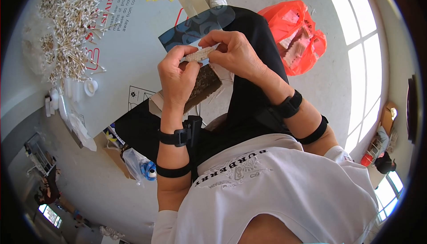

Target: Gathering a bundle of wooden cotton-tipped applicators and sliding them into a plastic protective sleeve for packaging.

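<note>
Holds a small, pale, knobbly bundle [199, 55] up between the left hand [175, 72] and the right hand [238, 54], pinching it near both ends with bent fingers and thumbs, over the lap. Just below, has an open brown box [205, 97], dark and mottled inside; cannot tell its contents. Beside the right leg, shows a red plastic bag [273, 14], mouth open, with pale pinkish, ridged pieces [297, 46] heaped inside. Well to the left, on the grey tabletop [124, 66], has a clear plastic bag [33, 43] next to a great pile of cotton swabs [73, 26], many spilling loose. Near the pile, shows a small white round dish [95, 90], too small to read inside.
</note>
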The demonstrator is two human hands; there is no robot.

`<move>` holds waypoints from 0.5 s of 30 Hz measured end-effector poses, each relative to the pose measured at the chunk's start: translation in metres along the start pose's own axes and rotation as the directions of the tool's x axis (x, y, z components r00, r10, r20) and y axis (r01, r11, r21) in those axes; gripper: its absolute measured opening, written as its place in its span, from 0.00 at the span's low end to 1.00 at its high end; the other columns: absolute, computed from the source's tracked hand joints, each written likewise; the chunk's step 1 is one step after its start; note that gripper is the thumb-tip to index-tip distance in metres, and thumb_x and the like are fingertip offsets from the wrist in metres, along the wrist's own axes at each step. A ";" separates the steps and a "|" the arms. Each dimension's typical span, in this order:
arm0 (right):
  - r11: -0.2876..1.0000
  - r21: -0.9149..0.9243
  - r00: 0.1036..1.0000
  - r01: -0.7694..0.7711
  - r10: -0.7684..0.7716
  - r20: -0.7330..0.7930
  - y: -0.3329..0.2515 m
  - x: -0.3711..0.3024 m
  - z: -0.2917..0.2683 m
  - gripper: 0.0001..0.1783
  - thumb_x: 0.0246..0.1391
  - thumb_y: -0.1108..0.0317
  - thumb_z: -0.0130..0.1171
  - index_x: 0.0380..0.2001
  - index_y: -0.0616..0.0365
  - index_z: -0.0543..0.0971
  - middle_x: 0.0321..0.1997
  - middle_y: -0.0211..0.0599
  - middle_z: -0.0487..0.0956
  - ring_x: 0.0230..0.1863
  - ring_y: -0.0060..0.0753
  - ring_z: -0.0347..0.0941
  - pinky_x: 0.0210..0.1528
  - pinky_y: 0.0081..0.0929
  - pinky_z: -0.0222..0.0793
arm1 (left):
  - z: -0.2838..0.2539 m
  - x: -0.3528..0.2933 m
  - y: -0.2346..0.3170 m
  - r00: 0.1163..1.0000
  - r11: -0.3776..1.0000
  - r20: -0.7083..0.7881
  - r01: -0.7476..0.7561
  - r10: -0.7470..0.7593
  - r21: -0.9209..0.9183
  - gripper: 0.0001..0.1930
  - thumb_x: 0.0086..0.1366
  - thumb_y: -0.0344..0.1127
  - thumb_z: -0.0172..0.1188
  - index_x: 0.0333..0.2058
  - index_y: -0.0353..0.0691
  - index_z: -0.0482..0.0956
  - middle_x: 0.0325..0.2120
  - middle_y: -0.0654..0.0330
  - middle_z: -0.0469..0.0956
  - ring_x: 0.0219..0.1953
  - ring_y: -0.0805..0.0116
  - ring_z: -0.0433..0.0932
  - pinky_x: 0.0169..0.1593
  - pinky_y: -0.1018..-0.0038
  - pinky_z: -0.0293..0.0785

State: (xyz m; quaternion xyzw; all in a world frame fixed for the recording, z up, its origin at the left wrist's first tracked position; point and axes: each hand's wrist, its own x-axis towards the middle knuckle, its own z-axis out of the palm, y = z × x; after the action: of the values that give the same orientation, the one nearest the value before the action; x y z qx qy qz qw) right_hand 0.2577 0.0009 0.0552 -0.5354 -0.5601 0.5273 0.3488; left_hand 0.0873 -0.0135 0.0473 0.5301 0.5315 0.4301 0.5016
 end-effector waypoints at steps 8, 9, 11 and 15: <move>0.754 -0.489 0.893 0.440 -0.424 0.149 -0.005 -0.007 -0.005 0.14 0.42 0.74 0.65 0.36 0.60 0.80 0.36 0.40 0.80 0.31 0.44 0.78 0.34 0.29 0.75 | -0.003 -0.001 0.009 0.945 0.871 0.112 -0.326 0.307 0.367 0.13 0.49 0.18 0.62 0.36 0.32 0.77 0.35 0.54 0.78 0.34 0.56 0.79 0.37 0.68 0.78; 0.754 -0.488 0.893 0.440 -0.425 0.149 -0.004 -0.006 -0.005 0.14 0.42 0.74 0.65 0.36 0.60 0.80 0.36 0.40 0.80 0.31 0.44 0.78 0.34 0.29 0.75 | -0.003 0.000 0.008 0.939 0.858 0.122 -0.342 0.320 0.383 0.13 0.49 0.18 0.62 0.36 0.32 0.77 0.35 0.54 0.77 0.34 0.54 0.79 0.37 0.67 0.77; 0.685 -0.523 0.851 0.508 -0.492 0.182 -0.001 -0.004 -0.007 0.12 0.42 0.73 0.65 0.34 0.60 0.79 0.36 0.39 0.80 0.35 0.46 0.78 0.35 0.33 0.75 | -0.004 0.001 0.008 0.933 0.844 0.133 -0.358 0.333 0.398 0.13 0.48 0.18 0.62 0.35 0.32 0.77 0.34 0.53 0.77 0.34 0.52 0.78 0.37 0.67 0.77; 0.646 -0.512 0.812 0.567 -0.544 0.213 0.005 0.001 -0.008 0.12 0.40 0.72 0.65 0.32 0.59 0.78 0.34 0.38 0.79 0.36 0.46 0.77 0.35 0.36 0.75 | -0.004 0.002 0.006 0.900 0.779 0.191 -0.435 0.392 0.452 0.11 0.48 0.18 0.62 0.33 0.32 0.75 0.33 0.54 0.76 0.34 0.52 0.78 0.36 0.65 0.77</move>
State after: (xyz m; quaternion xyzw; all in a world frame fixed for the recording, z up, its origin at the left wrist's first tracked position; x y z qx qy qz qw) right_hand 0.2662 0.0025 0.0519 -0.4042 -0.8311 0.2203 0.3120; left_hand 0.0839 -0.0105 0.0532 0.7599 0.4704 0.3595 0.2686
